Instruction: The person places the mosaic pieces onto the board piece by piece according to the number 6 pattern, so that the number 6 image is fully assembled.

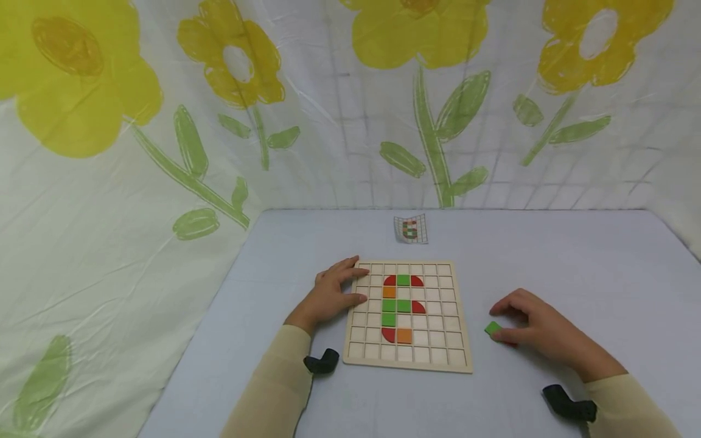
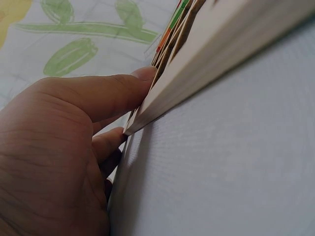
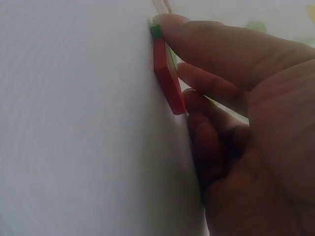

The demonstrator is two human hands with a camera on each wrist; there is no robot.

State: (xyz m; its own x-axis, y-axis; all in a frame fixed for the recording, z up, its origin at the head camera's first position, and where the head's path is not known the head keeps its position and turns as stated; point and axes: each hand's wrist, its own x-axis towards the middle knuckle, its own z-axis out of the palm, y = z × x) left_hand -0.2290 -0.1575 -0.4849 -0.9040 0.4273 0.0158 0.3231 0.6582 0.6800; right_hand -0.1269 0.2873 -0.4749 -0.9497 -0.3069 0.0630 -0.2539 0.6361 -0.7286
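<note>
A wooden grid board [image 1: 408, 367] lies on the table with green, orange and red tiles in some of its squares. My left hand [image 1: 328, 296] rests at the board's left edge, its thumb [image 2: 118, 93] and a finger reaching over the rim. To the right of the board, my right hand [image 1: 547, 331] is low over the table with curled fingers. Its thumb tip presses a green square tile [image 1: 491, 328], pinched toward the index finger. Beside that tile, partly under the thumb, is a red tile [image 3: 167, 81]; whether it is held too, I cannot tell.
A small printed card [image 1: 411, 229] with a coloured grid pattern lies behind the board. The pale table [image 1: 547, 249] ends at a white curtain [image 1: 328, 164] painted with yellow flowers. Black wrist mounts [image 1: 322, 362] sit on both forearms.
</note>
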